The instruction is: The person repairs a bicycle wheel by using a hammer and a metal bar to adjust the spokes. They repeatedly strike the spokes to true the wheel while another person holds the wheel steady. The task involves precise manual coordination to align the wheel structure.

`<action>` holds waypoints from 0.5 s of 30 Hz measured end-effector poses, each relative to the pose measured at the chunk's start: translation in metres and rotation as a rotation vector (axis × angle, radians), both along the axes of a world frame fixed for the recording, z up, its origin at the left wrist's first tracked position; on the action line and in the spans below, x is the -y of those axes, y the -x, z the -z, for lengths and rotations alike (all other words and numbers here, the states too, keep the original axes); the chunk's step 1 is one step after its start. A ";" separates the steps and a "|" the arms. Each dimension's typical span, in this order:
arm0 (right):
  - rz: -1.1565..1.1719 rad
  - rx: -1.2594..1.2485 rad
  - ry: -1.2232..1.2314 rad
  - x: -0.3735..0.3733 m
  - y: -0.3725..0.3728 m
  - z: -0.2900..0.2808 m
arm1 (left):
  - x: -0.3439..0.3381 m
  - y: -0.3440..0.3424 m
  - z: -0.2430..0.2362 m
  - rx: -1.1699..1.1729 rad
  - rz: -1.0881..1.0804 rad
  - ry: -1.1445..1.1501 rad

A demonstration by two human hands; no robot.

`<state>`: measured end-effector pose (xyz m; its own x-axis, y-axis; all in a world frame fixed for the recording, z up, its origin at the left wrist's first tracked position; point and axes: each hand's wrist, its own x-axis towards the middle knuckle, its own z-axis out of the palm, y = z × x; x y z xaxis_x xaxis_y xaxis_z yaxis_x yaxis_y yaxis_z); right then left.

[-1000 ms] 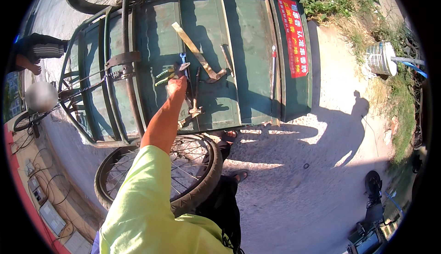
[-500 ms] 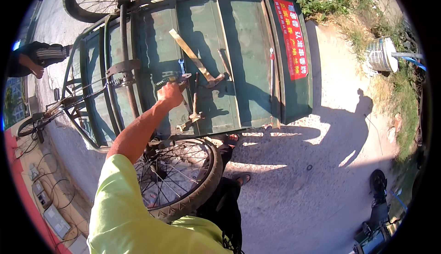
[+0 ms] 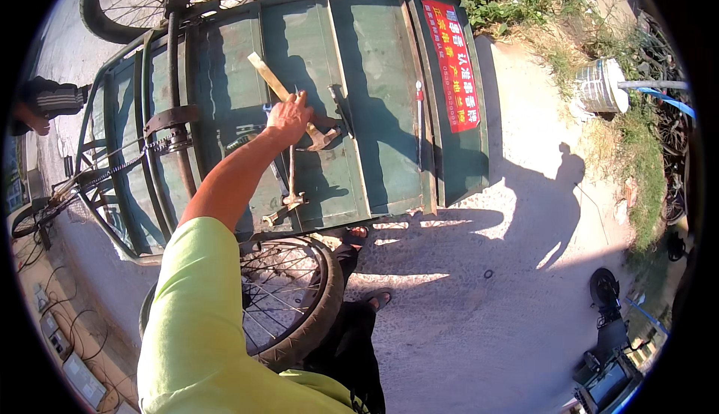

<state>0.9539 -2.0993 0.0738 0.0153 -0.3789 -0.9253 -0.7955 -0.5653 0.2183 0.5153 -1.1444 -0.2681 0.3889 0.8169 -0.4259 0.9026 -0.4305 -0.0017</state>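
Observation:
My left hand (image 3: 287, 120) is closed around the wooden handle of a hammer (image 3: 271, 77), whose metal head lies just right of it on the green metal panel (image 3: 389, 62). Partly covered by my wrist, a green-handled tool (image 3: 241, 143) lies to the left. Below the hand rests a second hammer (image 3: 293, 159), its head toward me. A slim blue tool (image 3: 278, 176) lies beside it. Farther right are a short dark metal bar (image 3: 341, 110) and a thin red-and-white rod (image 3: 419, 118). My right hand is out of view.
The panel belongs to an overturned cart with a chain (image 3: 135, 158), a near wheel (image 3: 329, 286) and a far wheel (image 3: 93, 5). A white bucket (image 3: 599, 88) stands at right. Another person's dark-clothed leg (image 3: 60, 101) shows at left. Cables and boxes lie lower left.
My left hand has let go of the green-handled tool and shifted up and right onto the hammer's handle. The whole view has slid slightly.

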 end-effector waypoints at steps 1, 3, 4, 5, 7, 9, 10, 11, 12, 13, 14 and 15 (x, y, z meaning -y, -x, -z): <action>-0.097 0.039 0.032 -0.023 0.007 0.006 | -0.004 -0.001 0.015 -0.077 0.031 -0.043; -0.173 0.080 0.113 -0.067 0.012 0.002 | -0.004 -0.006 0.013 -0.168 0.049 -0.026; -0.196 0.112 0.100 -0.075 0.005 -0.014 | -0.003 0.006 0.039 -0.186 0.011 -0.009; -0.214 0.137 0.071 -0.081 0.003 -0.017 | -0.003 0.012 0.044 -0.162 -0.019 0.017; -0.230 0.165 0.041 -0.090 -0.001 -0.013 | -0.008 0.009 0.052 -0.162 -0.022 0.032; -0.229 0.143 0.052 -0.092 0.003 -0.015 | -0.003 0.014 0.039 -0.236 0.029 0.024; -0.239 0.142 0.036 -0.095 0.000 -0.011 | 0.002 0.015 0.032 -0.193 0.021 0.019; -0.243 0.135 0.015 -0.101 0.002 -0.004 | 0.005 0.015 0.020 -0.158 0.018 0.010; -0.249 0.131 -0.008 -0.103 0.003 0.002 | 0.005 0.012 0.003 -0.119 0.013 -0.001; -0.312 0.144 -0.019 -0.105 0.005 0.007 | 0.007 0.008 -0.016 -0.077 -0.016 0.054; -0.372 0.171 -0.048 -0.116 0.009 0.015 | 0.010 0.005 -0.043 -0.030 -0.016 0.059; -0.432 0.201 -0.080 -0.129 0.013 0.028 | 0.012 0.003 -0.061 0.003 -0.025 0.047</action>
<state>0.9409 -1.9699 0.0463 0.3374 -0.2260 -0.9138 -0.5064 -0.8619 0.0262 0.5119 -1.1566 -0.2069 0.3699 0.8055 -0.4630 0.9130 -0.4073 0.0208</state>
